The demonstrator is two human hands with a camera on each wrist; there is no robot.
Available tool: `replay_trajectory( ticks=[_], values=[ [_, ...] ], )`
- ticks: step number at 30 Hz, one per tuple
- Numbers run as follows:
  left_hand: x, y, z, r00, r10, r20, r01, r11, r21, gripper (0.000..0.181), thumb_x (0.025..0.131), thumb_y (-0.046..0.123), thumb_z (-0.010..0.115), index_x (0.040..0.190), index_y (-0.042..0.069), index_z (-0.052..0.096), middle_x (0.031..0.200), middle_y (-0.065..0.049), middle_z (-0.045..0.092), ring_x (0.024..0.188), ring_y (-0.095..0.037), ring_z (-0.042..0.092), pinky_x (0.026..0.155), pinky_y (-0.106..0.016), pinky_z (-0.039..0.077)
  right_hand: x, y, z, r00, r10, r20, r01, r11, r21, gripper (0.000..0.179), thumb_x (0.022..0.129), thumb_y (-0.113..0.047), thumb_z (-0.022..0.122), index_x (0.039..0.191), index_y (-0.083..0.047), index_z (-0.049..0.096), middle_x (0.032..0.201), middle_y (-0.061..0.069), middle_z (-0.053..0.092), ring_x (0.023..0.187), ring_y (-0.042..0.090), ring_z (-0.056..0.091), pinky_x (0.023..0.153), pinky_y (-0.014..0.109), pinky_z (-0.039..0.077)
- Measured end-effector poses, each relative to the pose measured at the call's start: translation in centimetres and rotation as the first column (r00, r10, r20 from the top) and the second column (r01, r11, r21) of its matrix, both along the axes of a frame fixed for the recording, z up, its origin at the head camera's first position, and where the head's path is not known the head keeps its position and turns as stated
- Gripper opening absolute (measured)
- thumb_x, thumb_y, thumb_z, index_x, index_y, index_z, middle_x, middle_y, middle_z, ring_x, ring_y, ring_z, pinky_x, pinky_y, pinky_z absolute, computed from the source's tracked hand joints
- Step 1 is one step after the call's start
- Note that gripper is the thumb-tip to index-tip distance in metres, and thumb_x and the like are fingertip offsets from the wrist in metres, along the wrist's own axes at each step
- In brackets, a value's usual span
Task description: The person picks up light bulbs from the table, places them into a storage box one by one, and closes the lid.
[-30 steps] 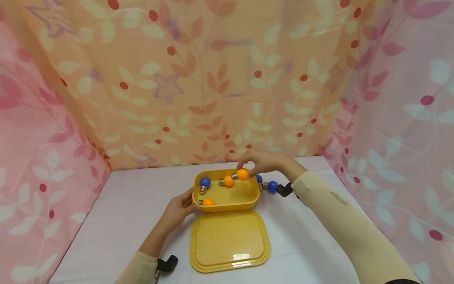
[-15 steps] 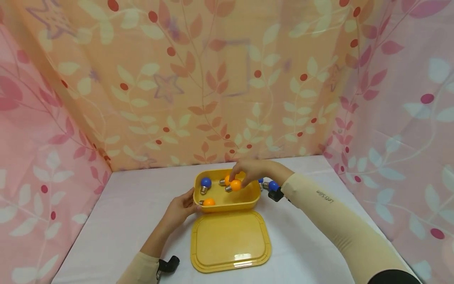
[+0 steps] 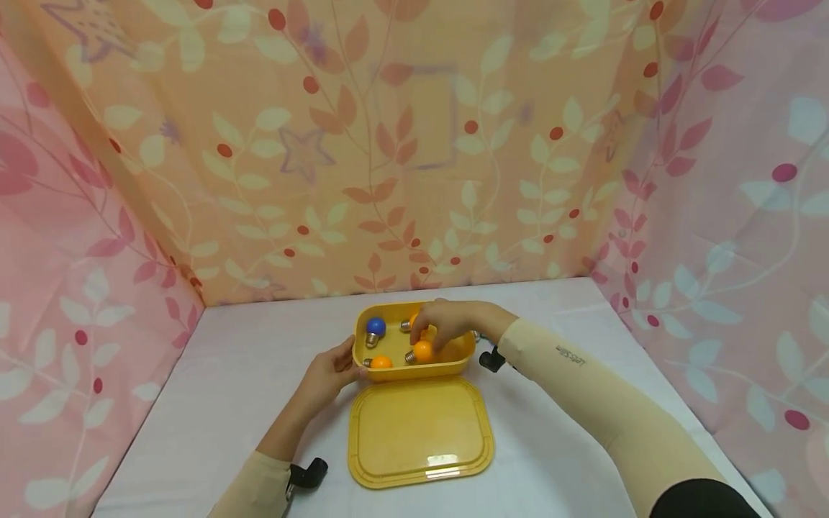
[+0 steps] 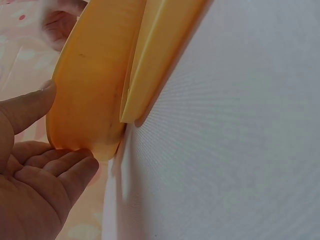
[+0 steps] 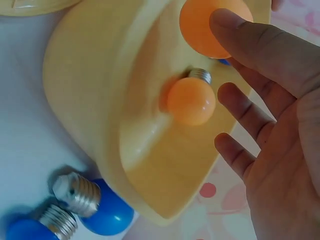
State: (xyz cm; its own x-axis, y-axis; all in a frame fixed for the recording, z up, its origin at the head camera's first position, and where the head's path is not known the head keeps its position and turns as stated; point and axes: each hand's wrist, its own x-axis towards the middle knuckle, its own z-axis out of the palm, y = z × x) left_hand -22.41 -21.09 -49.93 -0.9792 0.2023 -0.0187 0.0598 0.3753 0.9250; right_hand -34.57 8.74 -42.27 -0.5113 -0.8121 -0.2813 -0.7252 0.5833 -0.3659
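Observation:
A yellow plastic box (image 3: 388, 374) stands uncovered on the white cloth. My left hand (image 3: 329, 375) holds its left end, thumb and fingers against the outer wall in the left wrist view. My right hand (image 3: 447, 322) reaches over the box and pinches an orange light bulb (image 3: 423, 351), its thumb on the bulb's round top in the right wrist view. Inside lie a blue bulb (image 3: 376, 327), an orange bulb (image 3: 381, 362) near the front left corner, and another orange bulb (image 5: 191, 101), partly hidden by the right hand in the head view.
The yellow lid (image 3: 421, 432) lies flat in front of the box. Outside the box's right end are two blue bulbs, one blue bulb (image 5: 109, 212) against the wall and a second blue bulb (image 5: 27, 229) beside it. Patterned curtains (image 3: 414, 180) enclose the table.
My right hand has carried the orange bulb from above the box's right back side down and forward into the box. The left hand stays on the box's left end.

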Motion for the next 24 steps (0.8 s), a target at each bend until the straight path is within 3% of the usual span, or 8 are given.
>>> replay_trajectory(
  ticks=[6, 14, 19, 24],
  values=[
    [-0.1, 0.1, 0.2, 1.0, 0.022, 0.017, -0.022, 0.999, 0.025, 0.085, 0.093, 0.019, 0.078, 0.161, 0.006, 0.029, 0.159, -0.016, 0.043, 0.143, -0.027, 0.047, 0.108, -0.031, 0.047, 0.1, -0.5, -0.5, 1.0, 0.011, 0.004, -0.011, 1.0, -0.001, 0.034, 0.087, -0.018, 0.083, 0.113, -0.037, 0.076, 0.117, -0.015, 0.063, 0.118, 0.019, 0.056, 0.108, 0.036, 0.046],
    [0.1, 0.4, -0.4, 0.999, 0.026, 0.021, -0.027, 0.999, 0.046, 0.083, 0.093, 0.017, 0.078, 0.16, 0.008, 0.032, 0.157, -0.015, 0.046, 0.142, -0.027, 0.048, 0.108, -0.031, 0.048, 1.1, -0.4, -0.9, 1.0, 0.014, 0.0, -0.014, 1.0, 0.013, 0.034, 0.085, -0.026, 0.086, 0.117, -0.032, 0.076, 0.119, -0.015, 0.065, 0.117, 0.013, 0.054, 0.11, 0.038, 0.045],
    [0.0, 0.3, -0.3, 1.0, 0.021, 0.02, -0.022, 0.999, 0.031, 0.083, 0.093, 0.019, 0.077, 0.161, 0.008, 0.03, 0.158, -0.013, 0.045, 0.143, -0.025, 0.048, 0.108, -0.031, 0.048, 1.1, 0.8, -0.2, 0.999, -0.035, 0.008, 0.035, 0.996, -0.083, 0.035, 0.088, -0.023, 0.082, 0.123, -0.026, 0.076, 0.124, -0.011, 0.065, 0.124, 0.019, 0.056, 0.113, 0.043, 0.043],
    [0.0, 0.3, -0.1, 1.0, 0.024, 0.001, -0.024, 1.0, 0.017, 0.083, 0.093, 0.02, 0.078, 0.161, 0.008, 0.03, 0.158, -0.014, 0.045, 0.142, -0.025, 0.049, 0.109, -0.033, 0.047, 1.1, 2.8, 0.6, 0.994, -0.085, -0.071, 0.068, 0.974, -0.215, 0.035, 0.09, -0.023, 0.081, 0.124, -0.025, 0.076, 0.125, -0.014, 0.069, 0.12, 0.015, 0.055, 0.11, 0.043, 0.043]
  ],
)
